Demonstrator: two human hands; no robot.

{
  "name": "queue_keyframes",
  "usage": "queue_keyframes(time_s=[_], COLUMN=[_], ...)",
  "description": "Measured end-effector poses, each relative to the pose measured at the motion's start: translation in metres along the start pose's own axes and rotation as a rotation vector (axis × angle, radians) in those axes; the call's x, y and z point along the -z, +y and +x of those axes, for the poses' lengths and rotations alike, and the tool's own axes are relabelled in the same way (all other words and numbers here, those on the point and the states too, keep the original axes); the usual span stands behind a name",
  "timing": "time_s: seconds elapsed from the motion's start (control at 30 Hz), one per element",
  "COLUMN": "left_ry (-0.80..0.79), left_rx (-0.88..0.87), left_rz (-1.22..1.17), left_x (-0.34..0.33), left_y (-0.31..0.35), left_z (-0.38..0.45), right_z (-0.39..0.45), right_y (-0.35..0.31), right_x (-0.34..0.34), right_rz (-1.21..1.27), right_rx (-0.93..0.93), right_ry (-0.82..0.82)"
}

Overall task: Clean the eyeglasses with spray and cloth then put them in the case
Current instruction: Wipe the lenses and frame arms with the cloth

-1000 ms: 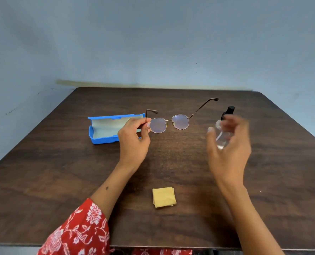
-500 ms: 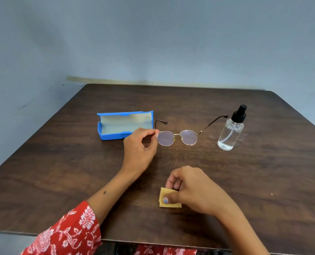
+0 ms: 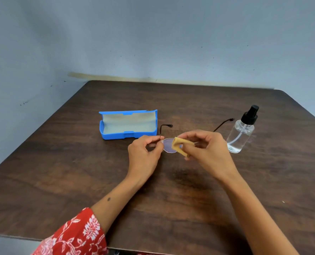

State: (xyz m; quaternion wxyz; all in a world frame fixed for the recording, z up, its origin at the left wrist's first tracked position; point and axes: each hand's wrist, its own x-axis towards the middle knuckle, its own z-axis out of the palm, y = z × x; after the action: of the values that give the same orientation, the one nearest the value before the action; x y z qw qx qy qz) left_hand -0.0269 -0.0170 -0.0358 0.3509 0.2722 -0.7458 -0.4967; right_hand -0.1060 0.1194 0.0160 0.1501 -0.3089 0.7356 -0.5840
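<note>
My left hand (image 3: 143, 155) pinches the glasses (image 3: 168, 145) at the hinge; my right hand (image 3: 208, 151) holds the cloth (image 3: 178, 146) on a lens, above mid-bench (image 3: 61, 162).

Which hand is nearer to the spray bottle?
Right. The right hand, holding the cloth, is just beside the spray bottle; the left hand is farther away.
</note>
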Motion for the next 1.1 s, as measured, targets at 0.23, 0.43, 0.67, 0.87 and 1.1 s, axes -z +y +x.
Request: queue_keyframes(time_s=[0.23,0.43,0.67,0.87,1.1], left_ry=[-0.008,-0.018,0.024,0.028,0.021], left_rx=[0.062,0.065,0.044,0.029,-0.005], left_rz=[-0.033,-0.052,-0.019,-0.002,0.039], left_x=[0.001,0.001,0.003,0.004,0.005], left_y=[-0.002,0.0,0.002,0.005,0.008], left_z=[0.003,0.001,0.001,0.0,-0.002], right_z=[0.007,0.0,-0.009,-0.006,-0.003], right_y=[0.024,0.04,0.043,0.046,0.046], right_x=[-0.022,-0.035,-0.041,-0.04,-0.041], right_rz=[-0.435,-0.687,-0.731,-0.772,-0.846], right_rx=[0.465,0.617,0.616,0.591,0.574], right_ry=[0.268,0.278,0.109,0.139,0.179])
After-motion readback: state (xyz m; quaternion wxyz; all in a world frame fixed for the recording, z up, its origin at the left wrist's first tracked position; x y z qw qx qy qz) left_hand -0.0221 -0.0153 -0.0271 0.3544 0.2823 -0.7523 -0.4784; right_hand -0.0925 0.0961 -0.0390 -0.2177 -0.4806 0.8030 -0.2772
